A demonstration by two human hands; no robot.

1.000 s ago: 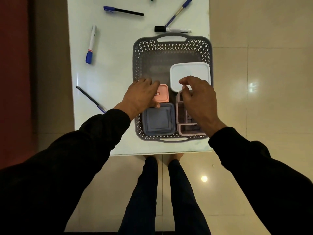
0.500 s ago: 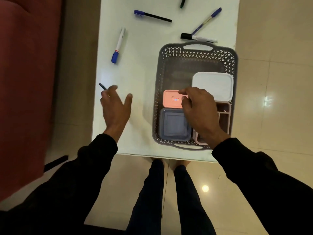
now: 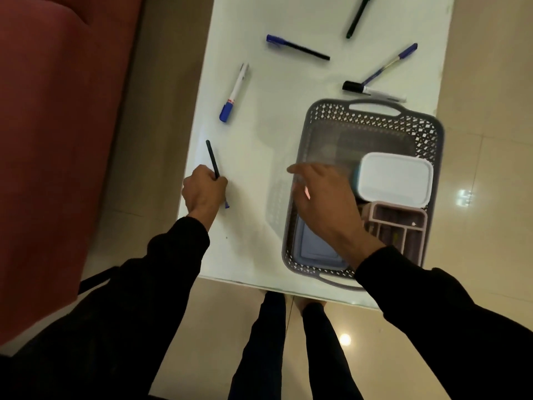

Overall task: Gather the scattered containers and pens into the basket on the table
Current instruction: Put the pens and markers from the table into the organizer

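A grey perforated basket [image 3: 372, 116] stands on the right of the white table [image 3: 259, 157]. Inside lie a white-lidded container [image 3: 395, 177], a pink divided tray [image 3: 395, 226] and a grey-blue container [image 3: 314, 249]. My left hand [image 3: 203, 190] is closed on a thin dark pen [image 3: 212, 158] near the table's left edge; its blue end pokes out below my fist. My right hand [image 3: 323, 203] hovers over the basket's left side, fingers spread, holding nothing, and it hides the small pink container.
Loose on the table lie a blue-capped white marker [image 3: 235, 92], a blue-capped black pen [image 3: 297, 47], a dark green pen [image 3: 357, 17], a blue pen [image 3: 389, 63] and a black-capped marker [image 3: 375, 90]. A red seat [image 3: 57, 125] stands left of the table.
My left hand left the basket, went left and closed on the thin dark pen. My right hand let go of the pink container and drifted left over the basket. The view shifted.
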